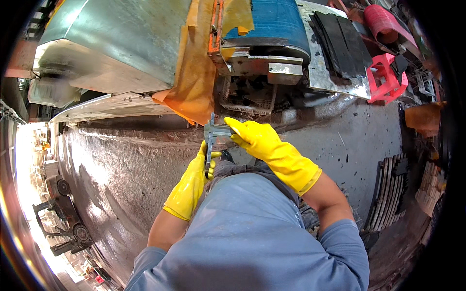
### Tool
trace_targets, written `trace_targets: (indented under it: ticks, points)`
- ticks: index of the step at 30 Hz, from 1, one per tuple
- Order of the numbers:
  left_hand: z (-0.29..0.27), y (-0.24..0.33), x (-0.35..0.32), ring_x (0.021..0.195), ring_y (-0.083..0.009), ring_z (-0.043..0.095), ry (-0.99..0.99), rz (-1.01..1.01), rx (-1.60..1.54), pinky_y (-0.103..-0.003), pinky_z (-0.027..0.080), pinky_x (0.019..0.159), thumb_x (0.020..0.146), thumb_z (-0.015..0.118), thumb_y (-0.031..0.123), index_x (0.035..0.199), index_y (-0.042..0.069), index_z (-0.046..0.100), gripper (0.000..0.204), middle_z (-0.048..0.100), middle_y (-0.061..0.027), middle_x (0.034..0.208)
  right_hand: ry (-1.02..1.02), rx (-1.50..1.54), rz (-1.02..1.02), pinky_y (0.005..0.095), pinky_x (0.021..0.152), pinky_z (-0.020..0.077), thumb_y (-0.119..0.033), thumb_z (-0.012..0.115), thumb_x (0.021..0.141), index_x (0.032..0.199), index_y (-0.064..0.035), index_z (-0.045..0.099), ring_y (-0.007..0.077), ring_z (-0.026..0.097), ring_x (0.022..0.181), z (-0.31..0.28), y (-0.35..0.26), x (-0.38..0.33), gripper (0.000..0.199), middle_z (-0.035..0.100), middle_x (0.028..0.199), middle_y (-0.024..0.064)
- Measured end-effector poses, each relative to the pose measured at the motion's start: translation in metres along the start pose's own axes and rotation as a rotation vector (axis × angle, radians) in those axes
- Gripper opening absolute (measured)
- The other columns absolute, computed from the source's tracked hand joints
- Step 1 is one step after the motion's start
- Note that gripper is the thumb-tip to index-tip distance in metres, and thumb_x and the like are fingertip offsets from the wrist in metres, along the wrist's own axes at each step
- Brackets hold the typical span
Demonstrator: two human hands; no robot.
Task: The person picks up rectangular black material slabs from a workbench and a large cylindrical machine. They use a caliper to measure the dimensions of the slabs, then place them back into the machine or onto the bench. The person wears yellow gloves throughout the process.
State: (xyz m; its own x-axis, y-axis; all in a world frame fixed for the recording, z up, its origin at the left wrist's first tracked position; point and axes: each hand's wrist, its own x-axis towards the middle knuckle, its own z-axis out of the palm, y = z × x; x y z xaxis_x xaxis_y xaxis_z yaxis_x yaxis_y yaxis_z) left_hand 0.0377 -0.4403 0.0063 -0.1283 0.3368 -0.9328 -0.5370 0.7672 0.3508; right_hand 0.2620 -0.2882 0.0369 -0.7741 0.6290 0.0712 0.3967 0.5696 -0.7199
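Both my hands wear yellow rubber gloves. My right hand is closed round the beam end of a grey metal caliper, which points left from my fingers. In front of my waist, my left hand grips a thin dark flat piece, standing nearly edge-on to my view. The caliper's jaws meet the upper part of that piece; whether they clamp it I cannot tell. Beyond the caliper hangs an orange sheet beside the machine.
Ahead are a large metal housing and a blue conveyor belt, with a crate beneath. Dark flat strips lie on a metal table beside a red plastic stool. A slatted pallet lies at right; a forklift stands far left.
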Motion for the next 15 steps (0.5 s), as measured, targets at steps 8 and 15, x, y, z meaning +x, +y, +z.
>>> trace_targets:
  ticks: [8,15]
  points:
    - [-0.0002,0.0014,0.0030,0.036,-0.0112,0.042,0.004,-0.090,-0.008,-0.027,0.036,0.037,0.089,0.050,0.088,0.113,0.008,0.073,0.087,0.053,0.0021,0.054,-0.050,0.002,0.027,0.0486,0.075,0.0560,-0.026,0.067,0.100,0.148,-0.0165,0.054,0.0388,0.070,0.090,-0.0001,0.0021,0.0030,0.051,0.072,0.098,0.0148]
    - [0.0009,-0.0010,0.0015,0.036,-0.0114,0.042,-0.007,-0.133,-0.052,-0.027,0.035,0.037,0.092,0.048,0.086,0.117,0.007,0.074,0.086,0.053,0.0016,0.055,-0.043,0.012,-0.006,0.0521,0.072,0.0552,-0.032,0.062,0.101,0.143,-0.0176,0.051,0.0413,0.071,0.089,0.0046,0.0103,0.0068,0.046,0.073,0.100,0.0186]
